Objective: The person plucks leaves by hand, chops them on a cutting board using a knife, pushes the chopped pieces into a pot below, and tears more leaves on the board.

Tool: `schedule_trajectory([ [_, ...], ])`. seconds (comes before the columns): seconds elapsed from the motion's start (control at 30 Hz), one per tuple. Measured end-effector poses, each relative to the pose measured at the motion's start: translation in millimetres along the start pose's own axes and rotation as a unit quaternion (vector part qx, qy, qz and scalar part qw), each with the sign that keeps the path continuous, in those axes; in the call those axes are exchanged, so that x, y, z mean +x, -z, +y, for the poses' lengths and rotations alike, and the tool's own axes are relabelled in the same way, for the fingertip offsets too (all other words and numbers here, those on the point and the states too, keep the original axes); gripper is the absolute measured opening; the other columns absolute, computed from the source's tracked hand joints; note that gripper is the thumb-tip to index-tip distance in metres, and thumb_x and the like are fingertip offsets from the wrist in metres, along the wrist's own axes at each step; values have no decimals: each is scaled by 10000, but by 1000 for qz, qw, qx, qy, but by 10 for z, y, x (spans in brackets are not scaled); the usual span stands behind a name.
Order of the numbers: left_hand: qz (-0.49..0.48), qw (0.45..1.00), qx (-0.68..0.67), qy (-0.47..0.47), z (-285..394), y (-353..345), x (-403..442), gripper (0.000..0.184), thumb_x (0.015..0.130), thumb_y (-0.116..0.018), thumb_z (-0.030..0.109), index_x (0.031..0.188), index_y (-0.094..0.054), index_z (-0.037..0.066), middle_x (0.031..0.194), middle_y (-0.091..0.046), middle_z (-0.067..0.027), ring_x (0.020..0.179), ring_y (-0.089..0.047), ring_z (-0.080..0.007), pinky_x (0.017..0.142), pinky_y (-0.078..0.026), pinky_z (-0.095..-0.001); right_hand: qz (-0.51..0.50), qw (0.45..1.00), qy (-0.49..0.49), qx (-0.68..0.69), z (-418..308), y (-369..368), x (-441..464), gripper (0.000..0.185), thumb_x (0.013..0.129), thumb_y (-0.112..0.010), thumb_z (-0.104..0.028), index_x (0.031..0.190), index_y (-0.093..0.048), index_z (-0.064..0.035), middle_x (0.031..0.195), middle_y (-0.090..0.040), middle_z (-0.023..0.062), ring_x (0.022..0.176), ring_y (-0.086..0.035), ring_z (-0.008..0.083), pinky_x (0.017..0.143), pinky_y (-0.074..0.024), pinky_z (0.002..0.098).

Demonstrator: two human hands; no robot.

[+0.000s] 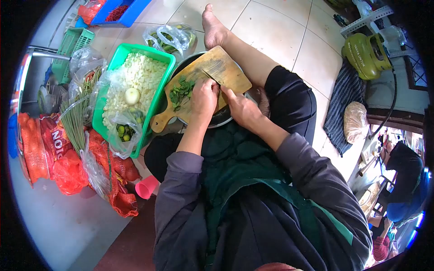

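A wooden cutting board (233, 72) rests across a metal bowl (222, 118) by the person's bent leg. Cut green leaves (182, 92) lie on its left part. My left hand (205, 95) is closed over the board just right of the leaves; whatever its fingers press is hidden beneath them. My right hand (244, 106) is wrapped round the handle of a knife (211, 77), whose dark blade points up and left across the board, close to the left fingers.
Left of the board is a green tray (171, 63) of chopped pale pieces, a whole peeled onion (132, 96) and bagged small green fruits. Red net sacks (34, 140) and a pink cup (147, 187) lie farther left. A gas cylinder (367, 56) stands at upper right.
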State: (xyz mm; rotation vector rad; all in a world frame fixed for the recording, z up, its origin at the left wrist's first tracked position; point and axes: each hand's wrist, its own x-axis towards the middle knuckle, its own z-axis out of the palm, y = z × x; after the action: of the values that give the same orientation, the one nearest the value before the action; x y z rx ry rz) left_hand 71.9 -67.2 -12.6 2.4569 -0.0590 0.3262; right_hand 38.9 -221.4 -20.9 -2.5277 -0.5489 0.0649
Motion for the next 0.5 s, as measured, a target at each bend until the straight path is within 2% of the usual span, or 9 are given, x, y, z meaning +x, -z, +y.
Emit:
schedule_trajectory([
  [0.13,-4,1000,-18,-4,-43,-8,-22,67,790,-679,95,824,-649,46,846,-621,-172,807,-615,-374,701,-497,-453,24,998,12,60,9,63,76,440,893,-491,-61,1327,-419,-77,806,-626,218,669,-653,349,589,-541,402],
  [0.33,12,1000,-11,-10,-25,-18,-40,56,800,-668,92,801,-636,46,836,-610,-169,804,-611,-372,696,-491,-458,49,997,27,49,-9,152,-243,453,876,-523,-46,1318,-430,-79,795,-624,220,679,-655,350,588,-540,410],
  [0.4,19,999,-12,-24,-29,-12,-39,63,808,-663,101,792,-631,49,833,-605,-171,790,-609,-377,683,-490,-467,22,1000,10,12,-28,107,-202,456,880,-512,-49,1325,-422,-74,789,-622,222,689,-661,344,591,-542,404],
  [0.5,-4,1000,2,14,2,-10,-44,65,814,-663,116,809,-645,54,841,-605,-176,790,-610,-382,682,-493,-468,-20,999,-7,-34,-50,17,-51,459,885,-493,-57,1336,-410,-81,783,-623,231,707,-671,340,601,-544,408],
])
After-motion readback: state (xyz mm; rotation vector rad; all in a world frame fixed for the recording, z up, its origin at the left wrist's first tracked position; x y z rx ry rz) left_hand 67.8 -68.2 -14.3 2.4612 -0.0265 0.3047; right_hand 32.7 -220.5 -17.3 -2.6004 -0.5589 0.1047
